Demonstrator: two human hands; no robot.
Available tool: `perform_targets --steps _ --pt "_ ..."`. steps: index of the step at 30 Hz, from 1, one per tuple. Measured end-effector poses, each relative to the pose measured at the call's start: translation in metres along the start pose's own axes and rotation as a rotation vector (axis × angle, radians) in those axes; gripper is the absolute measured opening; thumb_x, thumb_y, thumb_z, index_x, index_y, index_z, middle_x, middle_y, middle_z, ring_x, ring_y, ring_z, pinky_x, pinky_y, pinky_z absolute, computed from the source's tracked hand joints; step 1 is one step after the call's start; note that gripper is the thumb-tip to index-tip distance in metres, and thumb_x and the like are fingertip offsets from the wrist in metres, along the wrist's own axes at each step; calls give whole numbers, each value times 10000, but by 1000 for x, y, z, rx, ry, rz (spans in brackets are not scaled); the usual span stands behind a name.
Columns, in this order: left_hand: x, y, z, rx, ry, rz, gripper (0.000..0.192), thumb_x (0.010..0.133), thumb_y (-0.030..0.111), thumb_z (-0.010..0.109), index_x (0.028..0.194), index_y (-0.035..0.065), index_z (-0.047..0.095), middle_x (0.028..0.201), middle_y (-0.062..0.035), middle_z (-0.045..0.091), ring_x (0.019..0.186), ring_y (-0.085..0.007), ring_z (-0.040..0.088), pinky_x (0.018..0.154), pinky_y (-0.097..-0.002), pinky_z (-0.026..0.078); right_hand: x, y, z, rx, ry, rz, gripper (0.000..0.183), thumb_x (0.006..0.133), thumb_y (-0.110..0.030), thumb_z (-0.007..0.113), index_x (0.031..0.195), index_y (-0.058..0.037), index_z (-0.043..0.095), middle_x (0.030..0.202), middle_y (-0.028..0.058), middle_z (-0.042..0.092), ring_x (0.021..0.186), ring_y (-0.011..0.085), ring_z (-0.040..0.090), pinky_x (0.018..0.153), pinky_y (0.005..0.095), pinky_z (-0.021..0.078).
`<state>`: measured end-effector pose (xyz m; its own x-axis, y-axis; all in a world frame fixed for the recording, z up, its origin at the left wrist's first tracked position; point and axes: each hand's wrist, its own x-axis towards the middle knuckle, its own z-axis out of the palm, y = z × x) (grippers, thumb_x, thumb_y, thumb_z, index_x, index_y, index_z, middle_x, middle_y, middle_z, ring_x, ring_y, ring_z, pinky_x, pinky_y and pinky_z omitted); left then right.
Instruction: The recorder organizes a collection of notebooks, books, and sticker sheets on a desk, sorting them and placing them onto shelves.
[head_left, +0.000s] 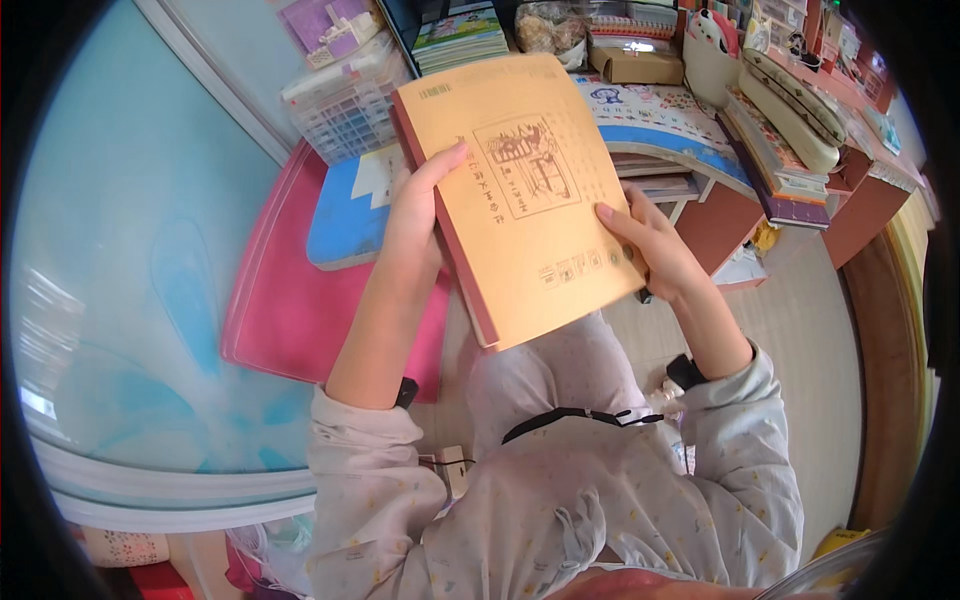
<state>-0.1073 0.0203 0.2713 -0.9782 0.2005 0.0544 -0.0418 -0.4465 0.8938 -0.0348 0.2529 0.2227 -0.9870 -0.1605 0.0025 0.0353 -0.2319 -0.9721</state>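
Observation:
A tan paper-covered notebook with a dark red spine strip is held up in front of me, over my lap. Its cover bears a framed line drawing, a printed code and writing. My left hand grips the spine side, thumb on the cover and fingers hidden beneath. On the opposite edge my right hand pinches the lower corner area, thumb on top. Whether it is one notebook or a few stacked together, I cannot tell. Behind it, the desk carries a white and blue printed mat.
A pink desk surface with a blue-edged board lies left, beside a clear compartment box. Books and a cardboard box stand at the back. Right are a pencil case on stacked books and a white holder.

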Motion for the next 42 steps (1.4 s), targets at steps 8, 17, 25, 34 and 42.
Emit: perform_targets --steps 8,17,25,34,42 --pt "7 27 10 228 -35 -230 438 843 319 549 1157 15 523 1022 -99 615 940 -170 600 747 -311 495 -29 -53 12 357 -136 180 569 881 -107 535 1361 5 251 1092 173 586 739 161 673 371 219 490" --pt "39 31 6 476 -58 -159 572 828 268 596 1292 -11 410 1249 -147 514 1130 -231 517 949 -349 409 0 -64 2 195 -123 165 510 877 -95 543 1323 -6 314 1098 173 580 833 228 673 535 340 611" --pt "-5 27 -23 866 -213 201 852 803 397 678 1396 -38 250 1377 -226 367 1296 -313 345 1056 -416 287 37 -54 14 117 -79 93 579 850 -147 589 1339 -8 314 1084 180 586 758 206 680 463 326 589" --pt "-55 4 -43 1481 -29 544 1038 597 452 824 1370 -26 323 1235 -178 516 1135 -304 475 970 -411 356 52 -54 12 -119 -150 95 710 885 -214 541 1461 -92 142 1198 135 532 935 183 620 541 339 574" --pt "-46 1 -54 1367 -88 664 871 666 183 817 1372 -17 349 1168 -160 563 1058 -255 562 884 -361 457 71 -42 3 -302 -73 120 703 913 -248 532 1474 -66 149 1333 119 443 1116 116 510 840 218 452"
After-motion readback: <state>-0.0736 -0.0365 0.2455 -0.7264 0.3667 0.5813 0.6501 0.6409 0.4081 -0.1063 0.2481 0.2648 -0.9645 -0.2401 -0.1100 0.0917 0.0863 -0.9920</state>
